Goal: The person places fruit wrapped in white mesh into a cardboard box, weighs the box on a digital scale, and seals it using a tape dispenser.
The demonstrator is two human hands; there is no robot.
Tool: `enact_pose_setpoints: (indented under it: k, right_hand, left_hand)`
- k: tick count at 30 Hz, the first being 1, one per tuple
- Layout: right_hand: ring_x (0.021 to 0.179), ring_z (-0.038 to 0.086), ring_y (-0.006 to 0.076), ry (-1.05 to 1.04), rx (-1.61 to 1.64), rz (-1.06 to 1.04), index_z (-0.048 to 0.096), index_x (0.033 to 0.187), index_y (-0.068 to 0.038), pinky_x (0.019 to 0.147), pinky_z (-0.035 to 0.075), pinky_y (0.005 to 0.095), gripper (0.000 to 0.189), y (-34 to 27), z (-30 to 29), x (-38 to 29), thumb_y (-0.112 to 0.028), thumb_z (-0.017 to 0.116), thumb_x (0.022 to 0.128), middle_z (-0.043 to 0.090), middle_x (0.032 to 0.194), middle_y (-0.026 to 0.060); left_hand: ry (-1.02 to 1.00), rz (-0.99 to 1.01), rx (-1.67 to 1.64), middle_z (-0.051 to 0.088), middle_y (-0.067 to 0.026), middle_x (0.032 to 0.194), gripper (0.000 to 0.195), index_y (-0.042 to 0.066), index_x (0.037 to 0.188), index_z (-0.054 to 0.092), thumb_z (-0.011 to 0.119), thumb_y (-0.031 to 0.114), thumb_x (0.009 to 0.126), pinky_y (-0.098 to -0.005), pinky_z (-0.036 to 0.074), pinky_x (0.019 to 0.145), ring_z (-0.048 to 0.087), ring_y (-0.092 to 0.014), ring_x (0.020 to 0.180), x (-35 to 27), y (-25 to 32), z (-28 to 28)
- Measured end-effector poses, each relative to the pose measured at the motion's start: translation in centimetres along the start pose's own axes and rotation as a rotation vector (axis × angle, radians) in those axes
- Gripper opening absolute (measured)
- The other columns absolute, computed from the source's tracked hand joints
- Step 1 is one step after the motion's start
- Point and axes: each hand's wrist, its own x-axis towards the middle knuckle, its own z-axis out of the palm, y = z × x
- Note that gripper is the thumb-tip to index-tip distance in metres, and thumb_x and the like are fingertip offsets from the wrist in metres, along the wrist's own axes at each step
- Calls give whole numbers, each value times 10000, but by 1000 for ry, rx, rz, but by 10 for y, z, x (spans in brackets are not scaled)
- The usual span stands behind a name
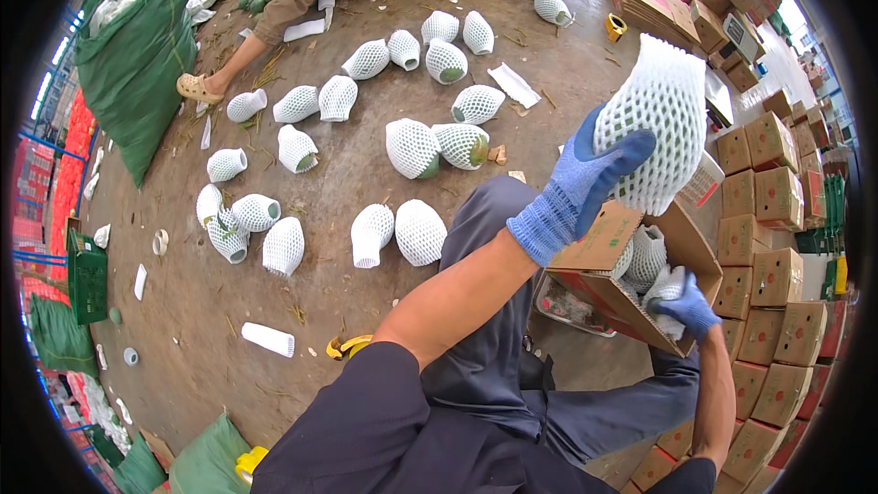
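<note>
My left hand [583, 182], in a blue knitted glove, grips a green fruit in a white foam net sleeve [655, 116] and holds it up above an open cardboard box [686, 237]. The sleeve's narrow end points up and away. In that box, tilted beside my leg, several more foam-netted fruits [646, 257] lie packed. My right hand [691, 305], gloved alike, reaches inside the box with its fingers around a netted fruit [665, 285] near the box's near wall. The underside of that fruit is hidden by the box and the hand.
Several netted fruits [411, 147] lie across the floor on my left. Empty foam sleeves [267, 339] and a tape roll [160, 242] lie among them. Stacked cartons [758, 267] line the right. A person's leg [281, 7] and a full green sack [134, 75] are at upper left.
</note>
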Motion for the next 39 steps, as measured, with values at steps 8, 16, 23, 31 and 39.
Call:
enact_pose_setpoints:
  k: [8, 16, 23, 31, 39]
  right_hand:
    - [1428, 509, 308, 123, 778, -580, 328, 1610, 56, 1204, 384, 428, 1112, -114, -85, -79, -506, 825, 789, 482, 1573, 201]
    - [1333, 564, 252, -63, 831, -730, 308, 1584, 114, 1148, 448, 350, 1000, -320, 3, 27, -186, 871, 814, 503, 1525, 216]
    - [1105, 682, 233, -454, 1201, -239, 533, 1417, -1, 973, 562, 361, 752, -330, 287, 196, -235, 911, 810, 685, 1266, 122]
    - [1331, 547, 449, -106, 623, -251, 419, 1495, 70, 1124, 462, 458, 1054, -349, 317, 278, -602, 825, 791, 551, 1428, 332]
    - [1420, 458, 530, 89, 268, 119, 28, 1676, -66, 1157, 439, 552, 1473, -480, 282, 428, -689, 879, 648, 213, 1633, 380]
  left_hand:
    - [-206, 139, -258, 662, -95, 1361, 607, 44, 1471, 506, 776, 220, 956, -411, 556, 1075, 654, -248, 1254, -5, 33, -15]
    - [397, 255, 288, 670, -140, 1354, 727, -26, 1470, 509, 812, 359, 932, -418, 585, 1026, 691, -277, 1199, -70, 128, -203]
    - [966, 159, 789, 730, -96, 1181, 628, 14, 1408, 572, 845, 251, 895, -321, 591, 867, 732, -224, 1008, -150, 129, -420]
    - [950, -276, 1655, 491, -289, 1466, 1114, 109, 1616, 295, 882, 494, 751, -522, 460, 1108, 515, -469, 1351, -152, 53, -472]
    - [1046, -321, 1805, 475, -225, 1475, 1120, 136, 1621, 275, 867, 510, 748, -533, 519, 1014, 595, -452, 1256, -134, 49, -441]
